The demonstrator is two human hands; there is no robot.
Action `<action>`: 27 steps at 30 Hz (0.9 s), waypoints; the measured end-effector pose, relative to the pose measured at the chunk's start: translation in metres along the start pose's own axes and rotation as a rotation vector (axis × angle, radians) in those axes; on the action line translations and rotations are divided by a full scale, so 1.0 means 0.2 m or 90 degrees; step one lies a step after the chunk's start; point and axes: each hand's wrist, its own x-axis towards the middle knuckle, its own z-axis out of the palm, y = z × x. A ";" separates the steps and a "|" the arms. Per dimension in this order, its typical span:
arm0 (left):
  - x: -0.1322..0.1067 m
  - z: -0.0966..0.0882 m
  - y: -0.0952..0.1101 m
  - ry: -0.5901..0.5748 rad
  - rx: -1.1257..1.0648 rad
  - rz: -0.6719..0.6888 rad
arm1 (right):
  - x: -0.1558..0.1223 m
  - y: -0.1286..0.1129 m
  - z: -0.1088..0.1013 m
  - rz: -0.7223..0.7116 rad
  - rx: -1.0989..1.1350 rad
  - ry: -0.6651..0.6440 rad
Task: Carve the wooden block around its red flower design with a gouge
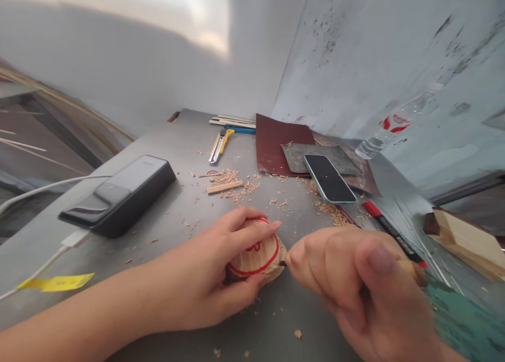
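In the middle of the table (189, 309) lies a small wooden piece (258, 258) with a red line around its edge and red marks on top. My left hand (219, 259) clasps it from the left, fingers over the top and thumb along the near side. My right hand (351, 272) is wrapped around a carving tool (417, 272); the wooden butt of its handle pokes out at the right. Its short dark tip meets the right edge of the wooden piece, while most of the tool is hidden in the fist.
Wood shavings (236, 185) and a small stick lie beyond my hands, with a yellow utility knife (221, 145) behind. Sandpaper (276, 146), a phone (330, 179), a red-capped marker (394, 233) and a bottle (394, 122) are right. A black device (118, 193) with white cables sits left.
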 end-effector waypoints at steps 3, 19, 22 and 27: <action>0.00 0.01 0.01 -0.006 -0.011 -0.004 | -0.01 0.03 0.03 -0.034 -0.057 0.032; 0.00 0.01 0.04 0.021 -0.055 0.015 | -0.02 0.07 0.07 -0.091 -0.152 -0.001; 0.01 0.01 0.05 0.016 -0.054 0.003 | -0.03 0.10 0.09 -0.071 -0.072 0.102; 0.01 0.02 0.04 0.010 -0.055 -0.004 | -0.03 0.10 0.06 -0.048 -0.029 0.002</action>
